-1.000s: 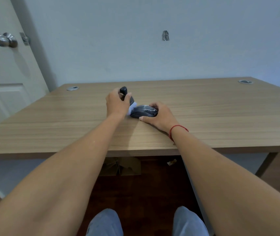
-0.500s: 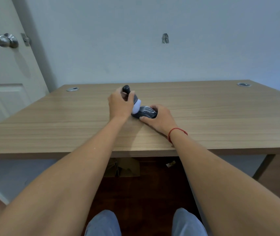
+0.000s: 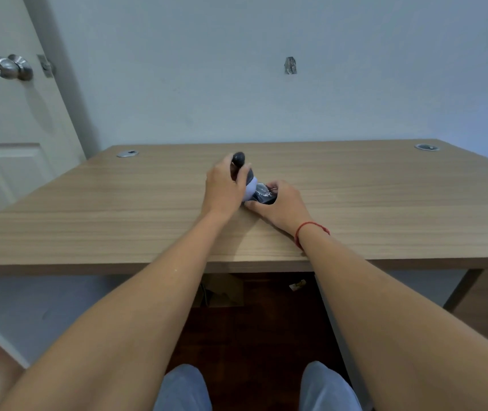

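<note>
My left hand (image 3: pixel 225 188) has its fingers curled round a dark-handled tool (image 3: pixel 239 159). Its pale lavender head (image 3: pixel 251 189) angles down to the right and touches a black computer mouse (image 3: pixel 264 194). My right hand (image 3: pixel 281 206) pinches that mouse from its right side, low over the worktop (image 3: pixel 385 203), between both hands. Pale marks on the mouse's top are too blurred to read. A red string bracelet (image 3: pixel 311 228) circles the right wrist. Far beyond the fingers, one cable grommet (image 3: pixel 128 153) sits left and another (image 3: pixel 427 147) right.
</note>
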`<state>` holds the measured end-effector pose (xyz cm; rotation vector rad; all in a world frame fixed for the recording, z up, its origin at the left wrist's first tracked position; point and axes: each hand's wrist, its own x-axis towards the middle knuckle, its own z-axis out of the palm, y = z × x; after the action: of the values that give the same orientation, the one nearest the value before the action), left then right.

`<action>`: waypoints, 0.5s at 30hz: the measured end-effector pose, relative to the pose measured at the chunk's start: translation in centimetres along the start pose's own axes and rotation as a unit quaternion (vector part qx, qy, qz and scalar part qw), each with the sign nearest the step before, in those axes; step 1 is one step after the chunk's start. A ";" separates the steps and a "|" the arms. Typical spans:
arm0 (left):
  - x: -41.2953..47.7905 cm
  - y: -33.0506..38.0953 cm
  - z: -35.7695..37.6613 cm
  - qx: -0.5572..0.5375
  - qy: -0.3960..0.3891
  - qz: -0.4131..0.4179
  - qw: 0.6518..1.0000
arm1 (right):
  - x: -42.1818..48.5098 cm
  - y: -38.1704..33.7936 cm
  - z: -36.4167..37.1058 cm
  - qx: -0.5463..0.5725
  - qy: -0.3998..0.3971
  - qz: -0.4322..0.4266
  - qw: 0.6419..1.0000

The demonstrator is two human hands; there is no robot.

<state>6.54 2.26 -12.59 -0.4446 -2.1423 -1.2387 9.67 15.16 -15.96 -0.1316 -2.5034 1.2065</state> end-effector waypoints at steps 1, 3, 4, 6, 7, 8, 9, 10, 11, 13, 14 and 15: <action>-0.1 -0.5 0.2 0.014 -0.003 -0.005 1.000 | 0.0 0.0 -0.1 0.001 0.002 -0.002 1.000; -0.2 -1.8 0.0 0.055 -0.001 -0.038 0.998 | -0.1 0.0 0.0 0.003 0.002 0.001 1.000; -0.2 -2.3 -0.2 0.074 -0.008 -0.050 0.996 | -0.1 0.0 0.0 0.005 0.003 0.002 1.000; -0.2 -2.9 -0.8 0.088 -0.019 -0.050 0.995 | 0.0 0.1 0.2 0.010 0.007 0.008 1.000; 0.0 -2.6 -1.0 0.079 -0.015 -0.045 0.996 | 0.1 0.1 0.2 0.010 0.010 0.009 1.000; 0.2 -1.8 -1.1 0.059 -0.006 -0.036 0.998 | 0.2 0.1 0.2 0.007 0.012 0.010 1.000; 0.5 -0.9 -1.0 0.033 0.004 -0.025 0.999 | 0.2 0.1 0.2 0.004 0.013 0.009 1.000; 0.8 0.1 -0.8 0.010 0.011 -0.010 1.000 | 0.3 0.1 0.2 0.004 0.012 0.010 1.000; 1.1 0.9 -0.6 -0.006 0.010 0.004 1.000 | 0.3 0.0 0.1 0.005 0.009 0.010 1.000; 0.9 1.8 0.2 0.001 -0.018 0.019 1.000 | 0.1 -0.1 0.0 0.006 0.006 0.007 1.000; 0.7 1.6 0.6 0.014 -0.029 0.015 0.999 | 0.0 -0.1 0.0 0.006 0.007 0.007 1.000; 0.4 1.0 0.9 0.024 -0.027 0.002 0.999 | 0.0 -0.1 0.0 0.006 0.007 0.008 1.000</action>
<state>6.49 3.56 -12.00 -0.4656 -2.2111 -1.1824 9.70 15.13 -15.88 -0.1562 -2.4876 1.2223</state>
